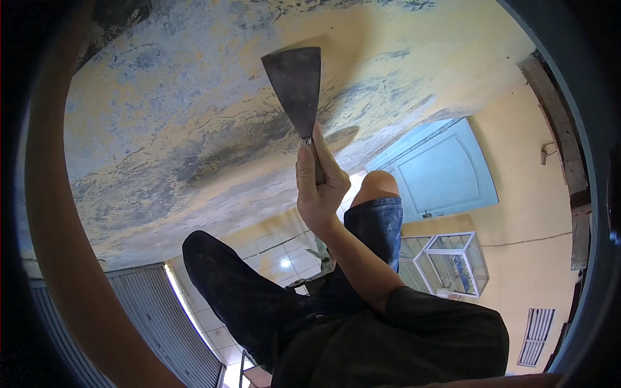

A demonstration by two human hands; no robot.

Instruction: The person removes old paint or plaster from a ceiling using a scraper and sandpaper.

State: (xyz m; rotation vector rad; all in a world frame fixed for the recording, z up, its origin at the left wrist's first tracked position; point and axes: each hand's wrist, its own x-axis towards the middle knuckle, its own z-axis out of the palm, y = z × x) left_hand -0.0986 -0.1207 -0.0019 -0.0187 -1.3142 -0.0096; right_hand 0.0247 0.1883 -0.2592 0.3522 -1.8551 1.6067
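Holding hand: right hand (318, 187), clamped on handle of scraper (297, 84), thumb lying along it.
Right forearm (362, 262): stretched upward in view from dark sleeve (446, 330), passing before jeans leg (381, 226).
Left arm (71, 226): raised close to camera, along left edge; left hand out of view, cannot tell its grip.
Scraper: inside right hand, blade beyond fingertips, wide edge upward in view, well apart from visible left arm.
Stained wall (174, 129): behind blade; cannot tell if touching.
Blue door (443, 171) and glass case (453, 262): farther back, at right.
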